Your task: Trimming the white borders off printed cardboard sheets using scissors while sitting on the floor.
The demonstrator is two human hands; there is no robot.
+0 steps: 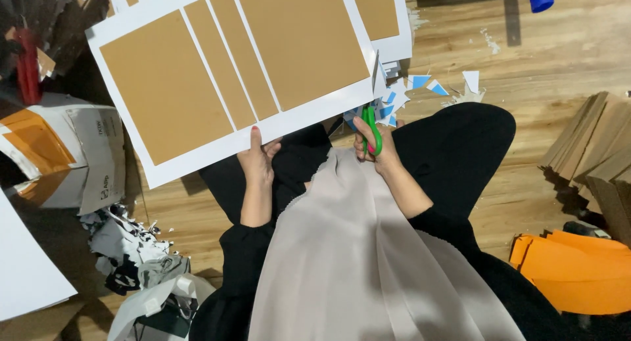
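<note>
At the far left a white cardboard box sits on the wooden floor, with a heap of paper scraps below it. The left hand pinches the lower edge of a large white sheet bearing brown cardboard panels, thumb on top. Just to the right, the right hand is closed around green-handled scissors at the sheet's corner. Blue and white offcuts lie beyond; stacked brown cardboard stands at far right.

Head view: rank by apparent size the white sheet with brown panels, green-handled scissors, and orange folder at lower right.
1. White sheet with brown panels
2. Orange folder, partly cut off by the frame
3. Green-handled scissors
</note>
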